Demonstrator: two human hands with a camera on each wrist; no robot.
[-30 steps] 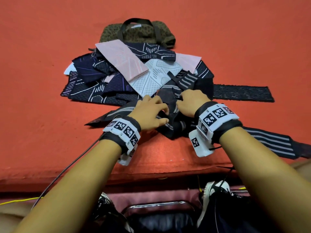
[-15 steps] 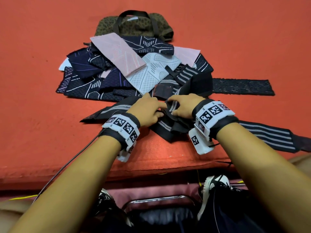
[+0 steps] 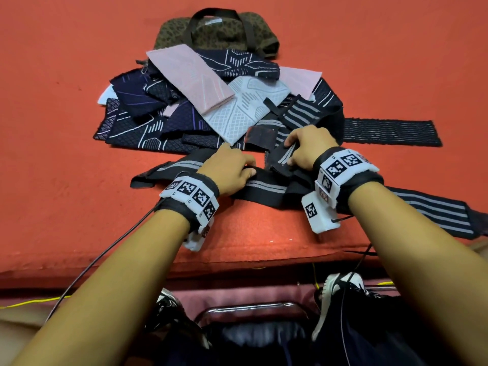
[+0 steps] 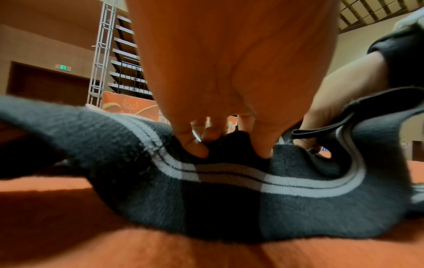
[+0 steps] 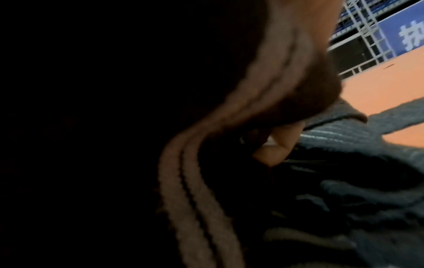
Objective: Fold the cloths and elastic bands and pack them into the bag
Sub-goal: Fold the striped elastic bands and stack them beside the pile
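Observation:
A black elastic band with grey stripes [image 3: 264,187] lies across the near part of the orange table. My left hand [image 3: 232,167] pinches a fold of this band [image 4: 229,174], thumb and fingers curled into the cloth. My right hand [image 3: 306,147] grips a folded-up part of the same band [image 5: 183,181], lifted slightly off the table. Behind my hands lies a heap of patterned cloths [image 3: 211,101], navy, pink and white. The brown leopard-print bag [image 3: 216,33] with dark handles sits at the far end of the heap.
A second dark striped band [image 3: 390,130] lies flat to the right of the heap. The held band's tail [image 3: 435,210] runs off to the near right. The table's front edge [image 3: 237,260] is just under my wrists, with a chair and shoes below.
My hands have drawn apart: the left stays low on the band, the right has moved right and away with its folded part. The band between them is stretched out flatter.

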